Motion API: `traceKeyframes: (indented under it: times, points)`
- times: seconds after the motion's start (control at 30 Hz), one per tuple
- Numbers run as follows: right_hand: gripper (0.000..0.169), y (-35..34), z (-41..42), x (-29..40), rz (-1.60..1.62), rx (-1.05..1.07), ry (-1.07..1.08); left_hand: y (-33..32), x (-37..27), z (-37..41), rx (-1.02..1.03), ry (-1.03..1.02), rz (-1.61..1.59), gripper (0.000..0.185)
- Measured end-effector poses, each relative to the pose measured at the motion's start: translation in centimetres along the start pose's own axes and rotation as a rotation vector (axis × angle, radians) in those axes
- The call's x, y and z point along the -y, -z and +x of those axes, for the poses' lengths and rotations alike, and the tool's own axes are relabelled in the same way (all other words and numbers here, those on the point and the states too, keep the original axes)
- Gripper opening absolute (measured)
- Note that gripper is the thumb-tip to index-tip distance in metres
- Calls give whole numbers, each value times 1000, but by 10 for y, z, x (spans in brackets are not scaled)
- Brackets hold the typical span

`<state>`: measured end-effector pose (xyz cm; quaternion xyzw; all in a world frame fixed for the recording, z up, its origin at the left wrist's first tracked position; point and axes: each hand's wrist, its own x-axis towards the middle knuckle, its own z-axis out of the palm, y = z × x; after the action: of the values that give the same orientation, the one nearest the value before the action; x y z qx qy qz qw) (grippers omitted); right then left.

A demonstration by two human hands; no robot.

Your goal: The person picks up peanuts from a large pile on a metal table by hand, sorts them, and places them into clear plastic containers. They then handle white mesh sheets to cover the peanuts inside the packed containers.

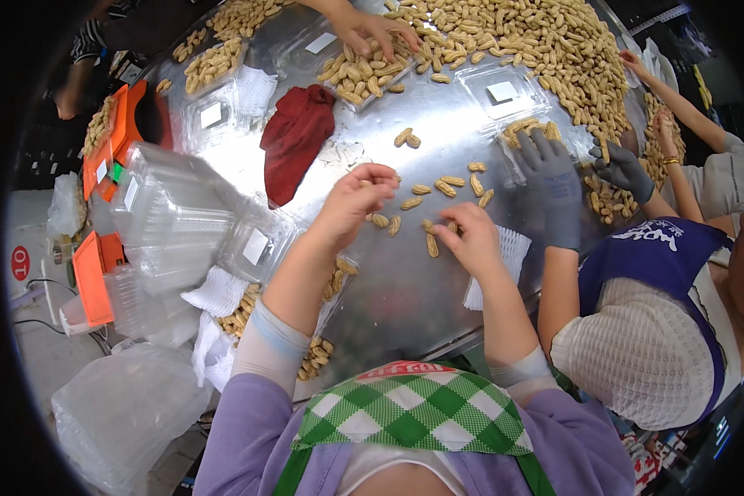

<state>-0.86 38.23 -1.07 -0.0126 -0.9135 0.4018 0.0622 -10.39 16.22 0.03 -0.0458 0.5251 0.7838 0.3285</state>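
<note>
My left hand (358, 197) is raised over the metal table (403, 322), its fingers curled around what seems to be a peanut, mostly hidden. At my right hand (468, 234), thumb and finger meet at an unshelled peanut (429, 227); another peanut (433, 245) lies just below it. Several loose peanuts (445, 188) are scattered between and beyond my hands. Left of my left forearm is a clear plastic clamshell box (234, 239) with a white label. A white foam net sheet (512, 254) lies right of my right hand.
A big peanut heap (533, 37) covers the far right. A dark red cloth (297, 142) and stacked clear containers (167, 211) stand left. Beside me on the right, a co-worker's gray-gloved hands (552, 180) handle peanuts; another person's bare hand (372, 31) touches a filled box at the top.
</note>
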Motion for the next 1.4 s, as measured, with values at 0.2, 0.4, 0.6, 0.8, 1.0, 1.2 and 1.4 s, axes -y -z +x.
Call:
traceKeyframes:
  times: [0.2,0.4,0.6,0.8,1.0,1.2,1.4]
  points:
    - [5,11,4,-28,-6,-250,-218,-32,30,22,0,-363,1523,19]
    - [11,6,29,-29,-268,-273,-13,-14,24,22,-7,-173,936,14]
    - [23,-7,55,-37,-448,-54,226,13,-42,0,-75,-23,-254,13]
    - [29,10,36,-44,931,-225,-342,29,-26,26,2,-107,459,13]
    - [27,44,-1,-73,1644,-252,-378,12,5,49,-60,-352,1578,18]
    - [21,22,14,-66,80,-282,-401,18,-1,43,-42,-193,1251,24]
    - [19,6,48,-45,-447,-202,-135,21,-20,-7,4,71,-10,28]
